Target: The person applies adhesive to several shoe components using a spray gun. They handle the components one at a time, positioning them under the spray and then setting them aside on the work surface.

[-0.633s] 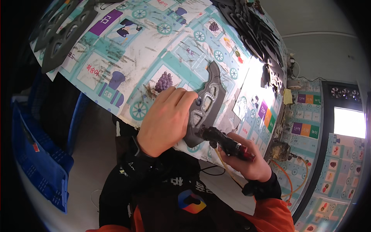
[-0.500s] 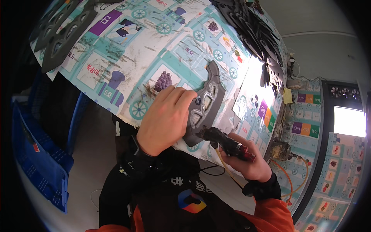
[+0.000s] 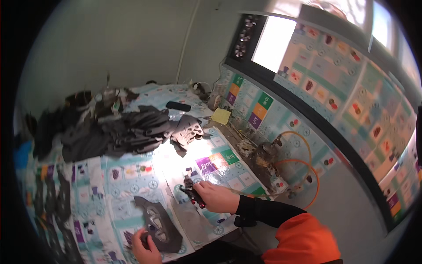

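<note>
Panel point(image 3: 169, 225), dark grey, curved and pierced by several openings, lying on the printed table covering point(image 3: 132, 190) near the person's edge of the table. The left hand point(image 3: 146, 251) is at the panel's left edge, its thumb and fingers partly curled; whether they grip that edge cannot be told. The right hand point(image 3: 216, 197) is closed around a black tool point(image 3: 189, 189) with red knobs, placed to the right of the panel and farther from the person, apart from it. The panel thus occupies the space between the left hand and the tool. Beyond both hands lies a heap of dark pieces point(image 3: 116, 133); further pierced pieces point(image 3: 63, 200) line the left side.
</note>
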Available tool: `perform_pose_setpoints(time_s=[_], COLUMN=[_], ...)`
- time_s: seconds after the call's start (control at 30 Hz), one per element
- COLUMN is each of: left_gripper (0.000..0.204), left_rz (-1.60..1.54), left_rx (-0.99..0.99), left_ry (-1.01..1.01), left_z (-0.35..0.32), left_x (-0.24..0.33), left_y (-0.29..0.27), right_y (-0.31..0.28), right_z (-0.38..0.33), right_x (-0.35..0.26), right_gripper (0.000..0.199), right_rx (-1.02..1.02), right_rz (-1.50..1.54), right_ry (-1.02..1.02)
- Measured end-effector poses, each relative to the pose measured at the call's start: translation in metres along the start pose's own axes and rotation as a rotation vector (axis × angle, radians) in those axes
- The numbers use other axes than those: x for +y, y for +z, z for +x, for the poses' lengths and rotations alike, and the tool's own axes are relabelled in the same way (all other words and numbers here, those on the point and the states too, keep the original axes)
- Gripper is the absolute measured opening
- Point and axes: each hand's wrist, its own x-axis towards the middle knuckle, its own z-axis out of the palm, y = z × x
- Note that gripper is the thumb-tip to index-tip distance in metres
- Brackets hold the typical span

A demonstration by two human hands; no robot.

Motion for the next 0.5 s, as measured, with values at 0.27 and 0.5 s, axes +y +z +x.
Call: perform_pose_setpoints(time_s=[0.27, 0.5], left_gripper=[0.04, 0.027], left_rz=[-0.601, -0.293], left_rx=[-0.095, -0.085], left_ry=[-0.215, -0.144], left_z=[-0.001, -0.005], left_x=[-0.009, -0.005], left_y=[0.005, -0.005], right_y=[0.013, 0.034], right_z=[-0.02, -0.058], right_x=[0.079, 0.063], right_gripper=[0.04, 0.063], right_rx=[0.244, 0.466], right_rz=[-0.047, -0.029], right_ry=[0.16, 0.203])
